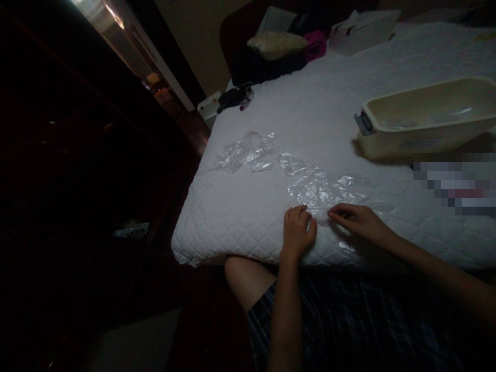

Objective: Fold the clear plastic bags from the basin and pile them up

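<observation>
My left hand (pixel 297 230) and my right hand (pixel 358 222) rest near the front edge of a white quilted mattress (pixel 240 217). Both sets of fingertips pinch the near edge of a clear crumpled plastic bag (pixel 321 191) lying flat between them. More clear plastic bags (pixel 246 150) lie further left on the mattress, with two small pieces (pixel 290 164) between the piles.
A cream plastic tub (pixel 426 121) stands at the right on the mattress. Pillows, dark and pink clothes (pixel 279 49) and a white box (pixel 362 31) are at the far end. Left of the bed the floor is dark. My knee (pixel 248 279) is under the mattress edge.
</observation>
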Demonstrator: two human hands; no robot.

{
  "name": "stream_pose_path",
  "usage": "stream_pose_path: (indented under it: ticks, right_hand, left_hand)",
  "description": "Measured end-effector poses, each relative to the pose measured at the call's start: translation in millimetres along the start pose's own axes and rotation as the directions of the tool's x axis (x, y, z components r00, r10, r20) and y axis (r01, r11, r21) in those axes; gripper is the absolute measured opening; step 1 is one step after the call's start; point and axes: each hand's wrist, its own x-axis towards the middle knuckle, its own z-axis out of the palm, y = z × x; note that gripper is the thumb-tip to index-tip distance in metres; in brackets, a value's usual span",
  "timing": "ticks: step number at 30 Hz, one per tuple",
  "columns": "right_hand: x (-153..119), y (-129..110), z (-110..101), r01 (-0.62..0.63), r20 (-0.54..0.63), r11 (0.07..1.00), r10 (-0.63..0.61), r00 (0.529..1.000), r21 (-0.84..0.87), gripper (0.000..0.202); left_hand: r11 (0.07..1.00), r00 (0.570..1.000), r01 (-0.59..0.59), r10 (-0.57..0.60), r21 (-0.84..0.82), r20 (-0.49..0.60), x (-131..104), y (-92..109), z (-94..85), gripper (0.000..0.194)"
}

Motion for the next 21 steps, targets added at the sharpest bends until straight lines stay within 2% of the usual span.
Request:
stream_pose_path:
  ticks: [6,9,14,17,21]
  right_hand:
    - [5.5,9.1,2.0,-0.010,-0.041,0.999,0.012,0.999,0.035,0.038]
    - [5.6,12.6,3.8,-0.037,-0.046,0.998,0.039,0.998,0.053,0.036]
    - [3.8,14.2,5.8,-0.076,-0.020,0.995,0.078,0.997,0.069,0.036]
    - [3.0,14.4,7.3,-0.064,-0.041,0.998,0.065,0.997,0.025,0.034]
    - [3.1,15.6,7.8,0.002,-0.089,0.997,-0.009,0.996,-0.075,0.032]
  left_hand:
    - [1.000,1.000,0.024,-0.024,-0.008,-0.014,2.6,1.9,1.1,0.009]
    - [1.000,0.999,0.019,-0.019,-0.001,-0.031,2.6,1.5,3.4,0.016]
    - [1.000,0.992,0.007,-0.004,0.023,-0.128,-0.7,-0.9,8.4,0.031]
    - [0.999,0.985,-0.008,0.016,0.046,-0.172,-2.3,-1.7,10.6,0.030]
    - [0.995,0.987,-0.023,0.038,0.101,-0.155,-2.8,-1.9,11.6,0.023]
